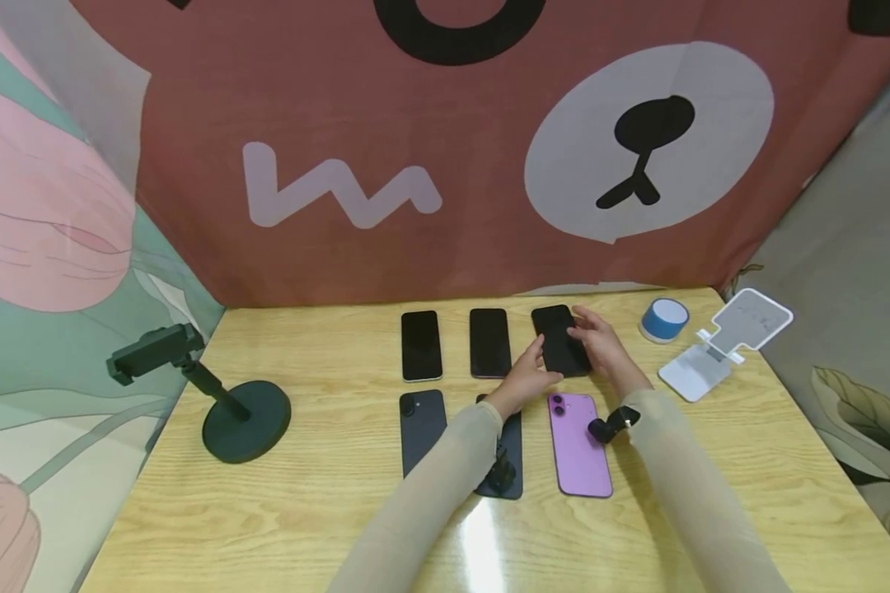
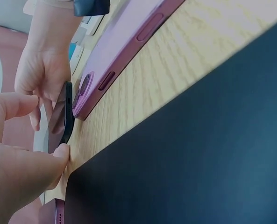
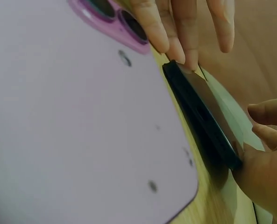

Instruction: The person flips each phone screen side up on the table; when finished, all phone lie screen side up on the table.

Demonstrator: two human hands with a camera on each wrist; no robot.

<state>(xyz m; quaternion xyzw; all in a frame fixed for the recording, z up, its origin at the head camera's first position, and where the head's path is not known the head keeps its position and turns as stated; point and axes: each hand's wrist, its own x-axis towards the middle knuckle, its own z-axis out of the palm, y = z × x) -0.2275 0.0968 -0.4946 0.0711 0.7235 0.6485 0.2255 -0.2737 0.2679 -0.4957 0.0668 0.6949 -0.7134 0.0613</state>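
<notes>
A black phone [image 1: 566,350], screen up, lies at the right end of the back row, between my two hands. My left hand [image 1: 522,380] touches its left side with the fingertips [image 2: 60,153], while the thumb sticks out above it. At the opposite side, my right hand [image 1: 599,342] rests its nearly straight fingers [image 3: 187,42] against the edge, its thumb apart. In the right wrist view, a dark shadow shows under the phone's near edge [image 3: 203,116]. Just in front lies a purple phone [image 1: 580,449], back up, with two camera lenses. My left wrist partly hides a dark phone [image 1: 514,445].
Two more phones, a left one [image 1: 421,346] and a middle one [image 1: 489,342], fill the back row. Another dark phone [image 1: 420,424] lies in front. A black phone stand [image 1: 245,422] is at left; a blue-and-white cylinder [image 1: 664,320] and white folding stand [image 1: 693,375] are at right.
</notes>
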